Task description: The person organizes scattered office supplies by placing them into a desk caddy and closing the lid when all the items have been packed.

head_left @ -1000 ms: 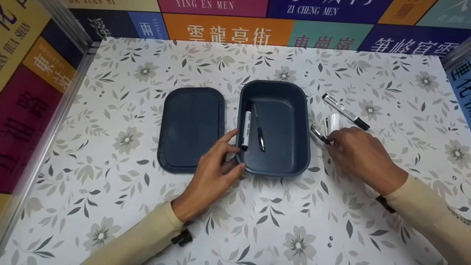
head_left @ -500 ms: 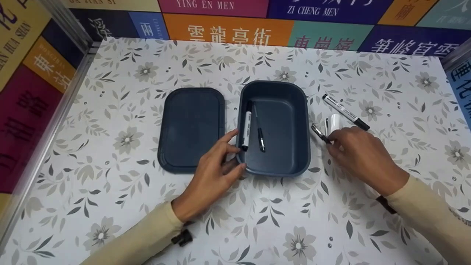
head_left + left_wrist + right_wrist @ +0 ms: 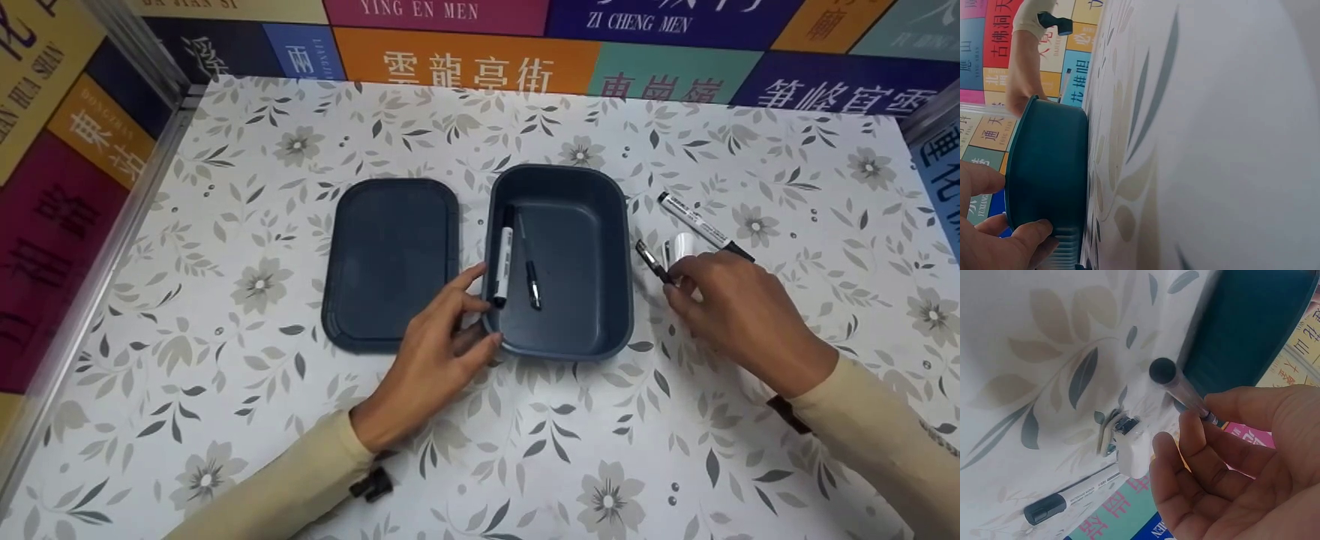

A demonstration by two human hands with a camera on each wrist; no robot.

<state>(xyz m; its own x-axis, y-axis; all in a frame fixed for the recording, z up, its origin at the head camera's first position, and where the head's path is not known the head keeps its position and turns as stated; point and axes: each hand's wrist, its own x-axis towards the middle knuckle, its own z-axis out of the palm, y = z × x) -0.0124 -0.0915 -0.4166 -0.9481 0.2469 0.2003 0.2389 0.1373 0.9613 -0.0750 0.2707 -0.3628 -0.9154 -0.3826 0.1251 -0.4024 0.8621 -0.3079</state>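
Note:
My left hand (image 3: 442, 337) curls its fingers and thumb round the near left corner of an open dark blue box (image 3: 581, 322). In the left wrist view, fingertips touch the wall of the box (image 3: 1050, 160). Right of it, my right hand (image 3: 739, 319) pinches a pen (image 3: 649, 257) between thumb and fingers. The right wrist view shows this pen (image 3: 1185, 391) tilted, its dark end towards the camera. Just beyond that hand lies a white stapler (image 3: 681, 246), partly hidden by it. Inside the box are a white marker (image 3: 504, 262) and a slim black pen (image 3: 532, 281).
A dark blue lid (image 3: 390, 262) lies flat left of the box. Another white marker (image 3: 697, 219) with a black cap lies beyond the stapler. A floral cloth (image 3: 300, 435) covers the table, and panels with lettering (image 3: 465, 64) stand behind it.
My right hand has shifted slightly away from me with the pen, whose visible end now sits a little higher off its earlier spot. My left hand and the box stay put.

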